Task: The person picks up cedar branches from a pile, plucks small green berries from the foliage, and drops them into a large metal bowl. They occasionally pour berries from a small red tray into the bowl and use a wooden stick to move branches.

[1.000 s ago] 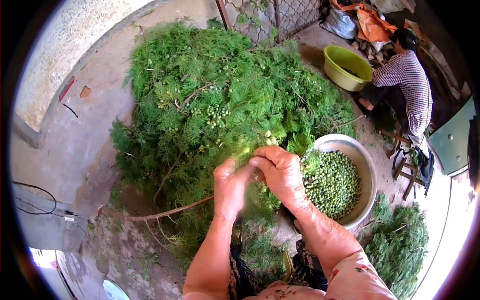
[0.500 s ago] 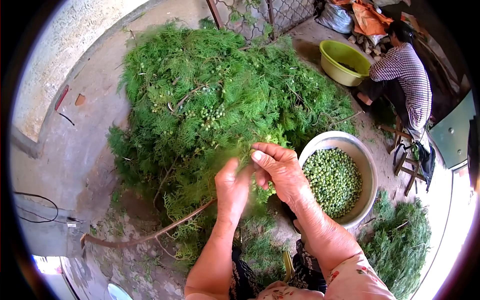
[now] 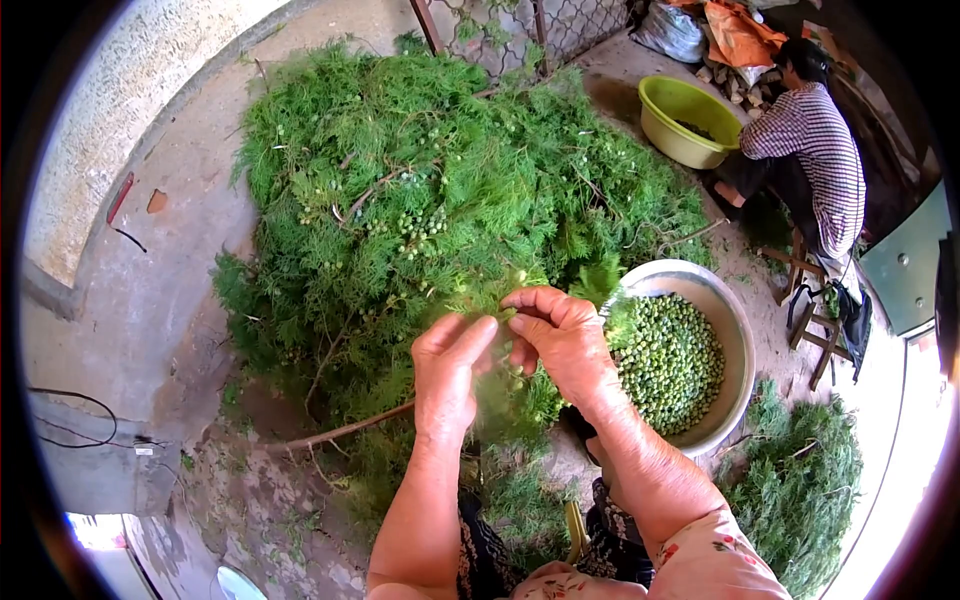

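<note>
A bare left hand (image 3: 450, 372) is curling around a blurred green sprig, its exact grip unclear, beside a large heap of feathery green branches (image 3: 400, 190). The bare right hand (image 3: 562, 340) is pinching a green leafy tip (image 3: 507, 313) narrowly between thumb and forefinger. Just right, a round, smooth-rimmed metal basin (image 3: 738, 340) is holding small, round green cones (image 3: 665, 355); beyond, a person in a checked shirt (image 3: 825, 150) is sitting near a yellow-green plastic tub (image 3: 675, 142).
</note>
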Tool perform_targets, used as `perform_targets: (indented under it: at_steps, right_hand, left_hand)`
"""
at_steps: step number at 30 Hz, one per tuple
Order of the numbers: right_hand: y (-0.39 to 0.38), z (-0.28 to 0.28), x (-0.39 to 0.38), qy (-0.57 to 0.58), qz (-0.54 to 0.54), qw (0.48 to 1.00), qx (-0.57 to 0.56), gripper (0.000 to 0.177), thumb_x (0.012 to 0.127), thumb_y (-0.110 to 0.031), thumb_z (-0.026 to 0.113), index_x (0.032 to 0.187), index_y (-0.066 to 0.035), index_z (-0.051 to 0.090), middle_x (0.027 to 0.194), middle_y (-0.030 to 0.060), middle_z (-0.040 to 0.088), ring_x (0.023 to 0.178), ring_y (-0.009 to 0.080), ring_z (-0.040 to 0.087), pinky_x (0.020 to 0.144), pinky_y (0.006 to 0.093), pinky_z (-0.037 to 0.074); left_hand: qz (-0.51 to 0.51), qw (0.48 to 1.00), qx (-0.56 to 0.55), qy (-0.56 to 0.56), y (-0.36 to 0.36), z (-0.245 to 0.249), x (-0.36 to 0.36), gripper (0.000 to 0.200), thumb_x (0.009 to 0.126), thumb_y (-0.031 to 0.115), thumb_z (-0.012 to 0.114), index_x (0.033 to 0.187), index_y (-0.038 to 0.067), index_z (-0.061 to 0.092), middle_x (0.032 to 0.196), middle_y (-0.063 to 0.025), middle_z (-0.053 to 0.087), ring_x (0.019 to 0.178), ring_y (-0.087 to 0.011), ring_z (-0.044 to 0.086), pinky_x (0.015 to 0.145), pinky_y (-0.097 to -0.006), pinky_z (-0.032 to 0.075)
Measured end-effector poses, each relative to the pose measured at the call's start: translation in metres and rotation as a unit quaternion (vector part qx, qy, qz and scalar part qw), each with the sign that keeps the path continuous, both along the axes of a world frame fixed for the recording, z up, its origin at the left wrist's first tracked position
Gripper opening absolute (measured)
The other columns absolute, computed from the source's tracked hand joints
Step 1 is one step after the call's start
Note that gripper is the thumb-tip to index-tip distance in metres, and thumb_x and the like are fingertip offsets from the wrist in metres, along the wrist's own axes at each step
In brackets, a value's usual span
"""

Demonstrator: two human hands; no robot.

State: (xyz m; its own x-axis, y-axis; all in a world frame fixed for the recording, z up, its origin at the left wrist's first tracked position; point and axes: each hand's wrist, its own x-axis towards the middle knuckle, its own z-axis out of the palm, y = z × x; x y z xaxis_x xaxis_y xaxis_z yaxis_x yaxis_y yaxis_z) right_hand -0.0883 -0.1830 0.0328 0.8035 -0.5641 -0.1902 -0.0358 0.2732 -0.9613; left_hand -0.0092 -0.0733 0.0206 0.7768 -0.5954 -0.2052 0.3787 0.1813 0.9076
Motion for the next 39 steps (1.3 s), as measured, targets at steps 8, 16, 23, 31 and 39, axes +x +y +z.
perform_targets:
  at_steps: [8, 16, 23, 31, 39]
  right_hand:
    - [-0.001, 0.001, -0.002, -0.07, 0.007, 0.98, 0.183, 0.01, 0.087, -0.004, 0.052, 0.094, 0.001, 0.056, 0.073, 0.0059, 0.058, 0.051, 0.0123, 0.052, 0.044, 0.0231, 0.042]
    - [-0.016, 0.013, -0.004, -0.197, -0.006, 0.938, 0.285, 0.008, 0.086, -0.011, 0.056, 0.092, -0.005, 0.056, 0.081, 0.0071, 0.057, 0.056, 0.0131, 0.051, 0.043, 0.0228, 0.038]
    - [-0.021, 0.017, -0.006, -0.053, -0.039, 0.997, 0.051, 0.013, 0.083, -0.003, 0.058, 0.095, -0.001, 0.064, 0.076, 0.003, 0.054, 0.054, 0.0065, 0.048, 0.043, 0.0192, 0.037]
    - [-0.036, 0.018, -0.013, -0.048, 0.059, 0.971, -0.227, 0.021, 0.08, 0.001, 0.06, 0.1, -0.001, 0.064, 0.087, 0.0063, 0.06, 0.057, 0.0071, 0.05, 0.051, 0.0196, 0.044]
    - [-0.027, 0.017, -0.013, 0.011, 0.122, 0.963, -0.241, 0.021, 0.075, -0.004, 0.065, 0.096, -0.001, 0.064, 0.079, 0.0105, 0.063, 0.068, 0.0194, 0.059, 0.061, 0.0288, 0.047]
  left_hand:
    - [0.004, 1.0, -0.003, -0.007, 0.0, 0.004, -0.002, 0.017, 0.078, 0.006, 0.064, 0.065, 0.009, 0.054, 0.06, 0.0035, 0.052, 0.048, -0.0038, 0.039, 0.043, -0.0197, 0.03]
    - [0.034, 0.998, -0.027, -0.052, 0.002, 0.0, -0.001, 0.025, 0.078, 0.006, 0.066, 0.06, 0.013, 0.05, 0.057, 0.0071, 0.047, 0.047, -0.0015, 0.034, 0.042, -0.0179, 0.025]
    - [0.029, 0.995, 0.023, -0.089, 0.004, 0.003, -0.002, 0.022, 0.08, 0.011, 0.065, 0.062, 0.013, 0.052, 0.054, 0.0085, 0.046, 0.044, -0.001, 0.031, 0.039, -0.0183, 0.023]
    - [-0.026, 0.992, 0.03, -0.118, 0.009, -0.001, -0.001, 0.007, 0.077, 0.012, 0.068, 0.073, 0.011, 0.062, 0.059, 0.0057, 0.055, 0.048, -0.0016, 0.044, 0.041, -0.017, 0.031]
    - [-0.068, 0.984, 0.066, -0.153, 0.007, 0.007, -0.002, 0.005, 0.074, 0.004, 0.069, 0.076, 0.004, 0.064, 0.066, 0.0023, 0.06, 0.055, -0.003, 0.05, 0.048, -0.0188, 0.039]
